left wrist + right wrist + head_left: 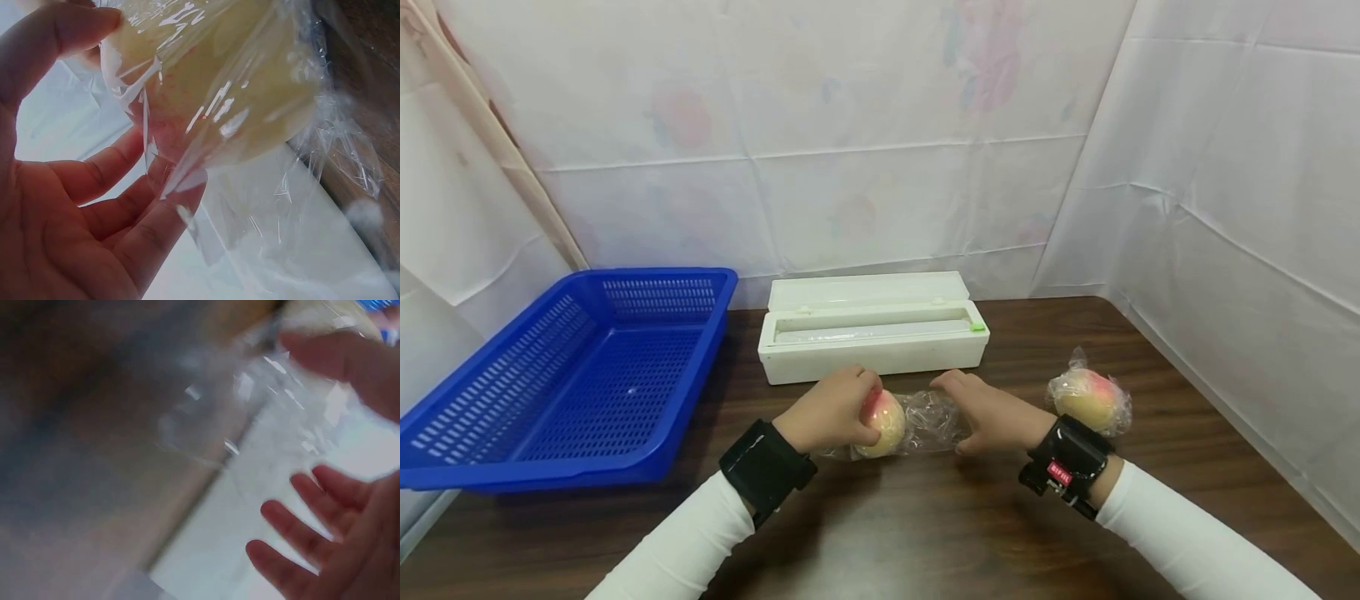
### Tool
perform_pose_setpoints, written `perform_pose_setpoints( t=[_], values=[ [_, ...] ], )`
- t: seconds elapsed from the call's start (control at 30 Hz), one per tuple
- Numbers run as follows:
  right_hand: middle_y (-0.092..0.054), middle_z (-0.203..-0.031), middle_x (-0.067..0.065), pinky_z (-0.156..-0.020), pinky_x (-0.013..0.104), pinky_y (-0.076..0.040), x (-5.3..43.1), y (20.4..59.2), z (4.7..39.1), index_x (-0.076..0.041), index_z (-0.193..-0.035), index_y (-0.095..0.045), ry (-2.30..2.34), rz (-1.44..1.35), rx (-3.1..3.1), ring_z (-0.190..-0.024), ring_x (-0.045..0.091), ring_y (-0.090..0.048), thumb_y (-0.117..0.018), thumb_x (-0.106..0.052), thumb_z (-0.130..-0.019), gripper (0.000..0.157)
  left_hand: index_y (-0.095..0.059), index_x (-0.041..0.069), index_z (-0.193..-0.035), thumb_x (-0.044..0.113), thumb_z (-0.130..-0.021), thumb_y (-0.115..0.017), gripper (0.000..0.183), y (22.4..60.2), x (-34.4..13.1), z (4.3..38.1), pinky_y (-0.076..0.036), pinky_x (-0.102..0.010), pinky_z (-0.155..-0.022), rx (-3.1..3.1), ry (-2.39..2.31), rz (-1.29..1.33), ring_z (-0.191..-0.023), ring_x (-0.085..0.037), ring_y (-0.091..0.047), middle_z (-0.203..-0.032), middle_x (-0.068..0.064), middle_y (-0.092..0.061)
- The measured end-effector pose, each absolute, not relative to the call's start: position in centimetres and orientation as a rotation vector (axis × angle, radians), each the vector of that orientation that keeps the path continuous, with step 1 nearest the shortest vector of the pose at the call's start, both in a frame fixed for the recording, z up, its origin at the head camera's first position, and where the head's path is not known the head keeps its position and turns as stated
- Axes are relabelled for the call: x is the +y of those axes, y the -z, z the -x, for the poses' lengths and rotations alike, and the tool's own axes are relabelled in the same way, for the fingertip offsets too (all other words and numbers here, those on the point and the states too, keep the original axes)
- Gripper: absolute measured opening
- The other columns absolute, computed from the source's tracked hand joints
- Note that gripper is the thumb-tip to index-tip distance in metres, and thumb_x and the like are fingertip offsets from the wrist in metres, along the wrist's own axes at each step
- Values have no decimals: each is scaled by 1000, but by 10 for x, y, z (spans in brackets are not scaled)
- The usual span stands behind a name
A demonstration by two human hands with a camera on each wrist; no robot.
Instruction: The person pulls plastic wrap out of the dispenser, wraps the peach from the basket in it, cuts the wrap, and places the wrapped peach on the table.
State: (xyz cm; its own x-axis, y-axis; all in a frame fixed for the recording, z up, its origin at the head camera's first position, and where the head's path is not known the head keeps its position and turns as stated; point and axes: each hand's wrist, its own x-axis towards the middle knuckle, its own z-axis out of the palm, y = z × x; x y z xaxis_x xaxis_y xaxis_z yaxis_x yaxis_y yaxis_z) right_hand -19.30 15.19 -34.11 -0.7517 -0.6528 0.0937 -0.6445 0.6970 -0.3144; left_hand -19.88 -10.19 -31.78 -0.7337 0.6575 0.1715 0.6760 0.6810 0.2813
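Observation:
A yellow and pink peach is in my left hand, gripped between thumb and fingers above the table. Clear plastic wrap covers this peach and trails off its right side, crumpled. In the left wrist view, the wrap stretches shiny over the fruit, with the fingertips pressed against it. My right hand hovers by the loose end of the wrap. Its fingers are spread apart from the thumb, nothing pinched between them. That view is blurred. A second peach, wrapped in film, lies to the right.
Behind the hands stands a white wrap dispenser box, its lid raised and a film roll inside. A blue plastic basket occupies the left side. The brown wooden table is bordered by white curtains at the back and sides.

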Motion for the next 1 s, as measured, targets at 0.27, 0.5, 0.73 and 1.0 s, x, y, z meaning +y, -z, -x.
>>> perform_pose_setpoints(
  t=[0.27, 0.5, 0.73, 1.0],
  values=[
    [-58, -100, 0, -77, 35, -49, 149, 364, 198, -8, -112, -52, 445, 1098, 2964, -91, 17, -56, -74, -3, -69, 49, -58, 3, -97, 22, -61, -77, 45, 318, -101, 200, -44, -28, -67, -2811, 486, 1132, -77, -15, -49, -86, -2, -54],
    [-57, -76, -8, -61, 23, -46, 146, 350, 200, -15, -84, -60, 602, 1045, 3017, -69, 6, -53, -65, -2, -75, 16, -58, 3, -97, 22, -60, -77, 45, 318, -102, 200, -44, -28, -69, -2803, 471, 1140, -78, -15, -49, -86, -2, -54],
    [-52, -68, -5, -58, 22, -43, 131, 323, 198, -9, -78, -58, 947, 1030, 2985, -64, 6, -48, -65, -4, -74, 10, -57, 3, -98, 22, -61, -78, 47, 316, -102, 200, -44, -28, -67, -2823, 473, 1102, -76, -14, -49, -85, -1, -53],
    [-59, -76, 0, -62, 22, -49, 100, 315, 184, -5, -85, -59, 1218, 1049, 2860, -69, 7, -53, -64, -1, -76, 11, -57, 1, -101, 21, -61, -79, 50, 318, -100, 201, -46, -28, -68, -2842, 476, 1115, -78, -15, -50, -87, -3, -54]
  ],
)
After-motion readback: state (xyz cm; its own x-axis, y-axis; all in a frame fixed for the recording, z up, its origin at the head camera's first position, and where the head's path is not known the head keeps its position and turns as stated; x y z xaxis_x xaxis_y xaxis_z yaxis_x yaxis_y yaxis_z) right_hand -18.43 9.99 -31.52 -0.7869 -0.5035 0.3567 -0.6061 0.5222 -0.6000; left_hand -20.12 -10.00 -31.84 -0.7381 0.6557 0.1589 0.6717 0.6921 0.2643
